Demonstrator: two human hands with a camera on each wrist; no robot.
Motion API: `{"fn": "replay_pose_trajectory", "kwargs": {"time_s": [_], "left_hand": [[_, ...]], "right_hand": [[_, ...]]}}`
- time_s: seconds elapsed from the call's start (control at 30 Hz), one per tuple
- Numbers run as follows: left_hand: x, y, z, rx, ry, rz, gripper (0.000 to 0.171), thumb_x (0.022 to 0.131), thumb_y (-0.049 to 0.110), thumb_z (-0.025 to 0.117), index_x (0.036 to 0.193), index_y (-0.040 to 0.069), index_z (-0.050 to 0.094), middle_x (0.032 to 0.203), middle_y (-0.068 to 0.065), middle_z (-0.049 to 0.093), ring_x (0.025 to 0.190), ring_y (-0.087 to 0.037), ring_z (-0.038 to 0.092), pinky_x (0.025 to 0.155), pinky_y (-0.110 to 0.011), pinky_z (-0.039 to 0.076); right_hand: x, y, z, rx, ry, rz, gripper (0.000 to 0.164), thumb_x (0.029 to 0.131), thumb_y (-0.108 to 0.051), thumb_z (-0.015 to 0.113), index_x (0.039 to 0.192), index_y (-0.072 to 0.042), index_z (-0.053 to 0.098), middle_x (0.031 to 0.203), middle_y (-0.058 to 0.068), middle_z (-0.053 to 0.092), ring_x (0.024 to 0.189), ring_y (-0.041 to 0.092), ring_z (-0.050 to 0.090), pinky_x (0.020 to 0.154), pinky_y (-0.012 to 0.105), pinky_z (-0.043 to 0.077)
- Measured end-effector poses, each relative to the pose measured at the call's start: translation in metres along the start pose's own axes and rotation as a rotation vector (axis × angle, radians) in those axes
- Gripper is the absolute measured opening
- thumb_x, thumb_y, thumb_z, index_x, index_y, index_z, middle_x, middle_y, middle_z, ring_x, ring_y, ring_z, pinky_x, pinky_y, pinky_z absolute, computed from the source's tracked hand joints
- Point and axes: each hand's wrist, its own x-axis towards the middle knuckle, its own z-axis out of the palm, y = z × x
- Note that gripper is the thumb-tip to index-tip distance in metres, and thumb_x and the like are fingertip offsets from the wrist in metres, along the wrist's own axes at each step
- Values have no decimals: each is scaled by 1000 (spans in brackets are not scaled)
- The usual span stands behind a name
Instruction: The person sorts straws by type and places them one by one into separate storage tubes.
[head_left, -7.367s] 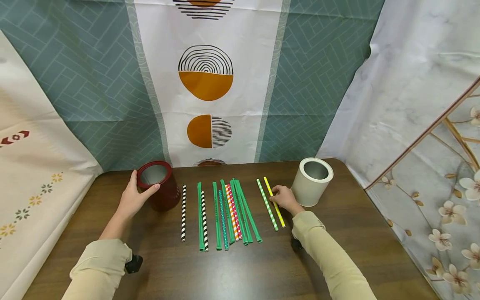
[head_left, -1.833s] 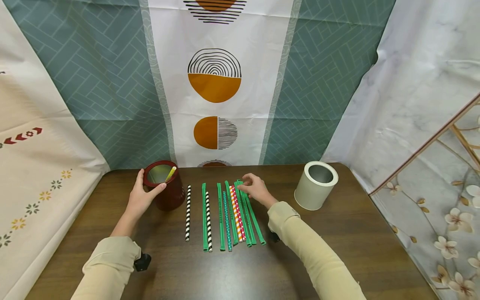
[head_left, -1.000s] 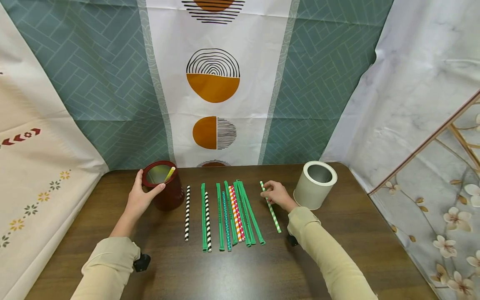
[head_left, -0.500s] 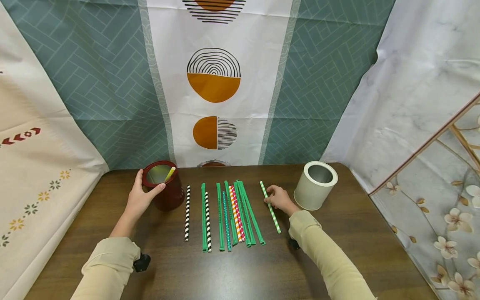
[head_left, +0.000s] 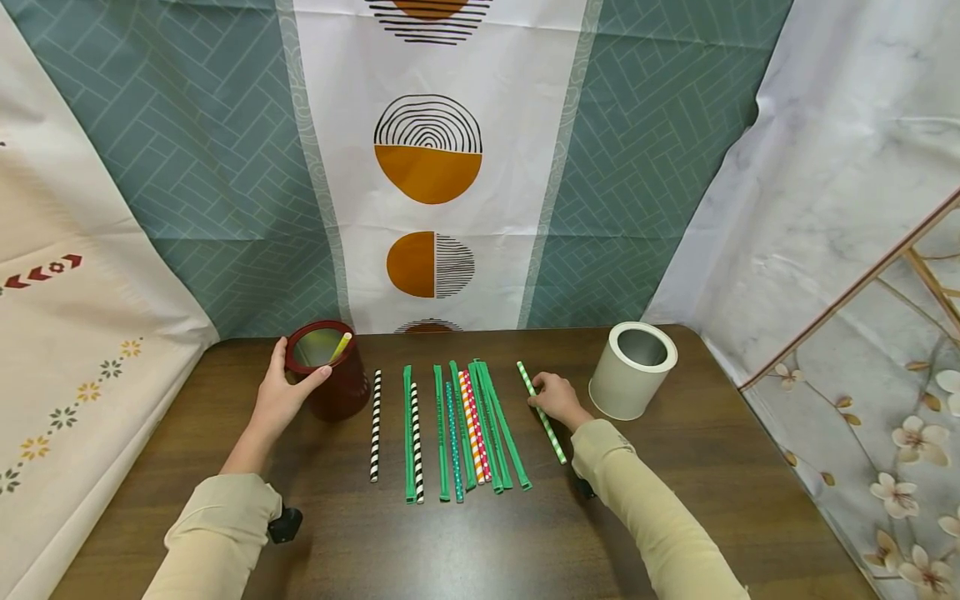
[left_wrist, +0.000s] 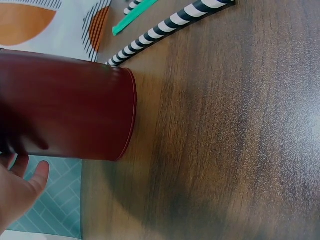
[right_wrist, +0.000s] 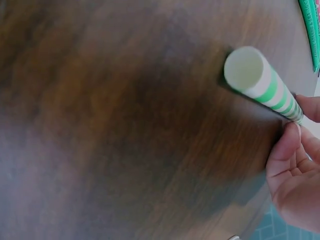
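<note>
My left hand holds the dark red canister at the table's back left, fingers on its far side and thumb across the front near the rim. A yellow straw leans inside it, its top end showing. In the left wrist view the canister stands on the table, with the fingertips partly behind it. My right hand pinches a green-and-white striped paper straw near its middle. In the right wrist view that straw points its hollow end at the camera, close to the tabletop, with thumb and finger around it.
A cream canister stands at the back right. Between the hands lie several straws: black-and-white striped ones, green-wrapped ones, a teal dotted one, an orange striped one and a pink dotted one.
The yellow straw went from the table into the dark red canister. My right hand moved from the wrapped straws right to the green striped straw, which has turned slightly. The left hand stays put.
</note>
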Motion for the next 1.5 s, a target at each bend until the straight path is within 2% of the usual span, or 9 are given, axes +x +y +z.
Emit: {"fn": "replay_pose_trajectory", "kwargs": {"time_s": [0.2, 0.4, 0.53, 0.8, 1.13, 1.37, 1.5], "left_hand": [[0, 0, 1, 5, 0, -3, 94, 81, 45, 57, 143, 18, -8, 150, -9, -1, 136, -34, 4, 101, -62, 13], [0, 0, 1, 8, -3, -6, 94, 81, 46, 57, 143, 19, -8, 150, -7, -2, 136, -34, 2, 101, -62, 13], [-1, 0, 1, -1, -5, -4, 94, 81, 45, 57, 143, 19, -9, 150, -6, -2, 136, -33, 2, 101, -62, 13], [-1, 1, 0, -11, -3, -4, 94, 81, 44, 57, 142, 18, -9, 150, -6, -3, 136, -32, 1, 102, -61, 12], [-1, 2, 1, -12, 5, -2, 93, 81, 43, 58, 143, 18, -8, 150, -7, -2, 136, -33, 2, 102, -61, 13], [-1, 2, 1, -13, 8, 3, 93, 81, 42, 58, 143, 17, -7, 150, -8, -1, 136, -33, 2, 102, -61, 12], [-2, 2, 1, -12, 10, 3, 93, 81, 43, 58, 143, 17, -7, 150, -8, -1, 136, -33, 3, 102, -60, 13]], "right_hand": [[1, 1, -2, 1, -6, -2, 31, 76, -14, 67, 104, -3, 59, 82, 7, 60, 65, 16, 53, 56, 27, 43], [-2, -1, -8, 130, -70, -3, 31, 78, -9, 62, 108, -1, 57, 74, 8, 57, 47, 13, 47, 43, 25, 42], [-2, -7, -13, 195, -113, -25, 32, 80, -7, 58, 111, 0, 55, 71, 6, 53, 47, 13, 45, 44, 25, 43], [-2, -26, -29, 283, -138, -67, 30, 80, -6, 56, 109, 2, 52, 63, 6, 51, 47, 14, 49, 47, 27, 47], [-4, -51, -47, 407, -145, -83, 25, 80, -4, 57, 102, 0, 46, 70, 5, 51, 53, 15, 53, 54, 33, 51], [-6, -71, -61, 513, -184, -158, 23, 82, -3, 56, 100, 1, 42, 76, 7, 55, 58, 19, 58, 55, 32, 52], [-7, -88, -70, 554, -184, -197, 21, 82, -3, 57, 95, 1, 42, 76, 8, 56, 62, 23, 61, 59, 36, 53]]}}
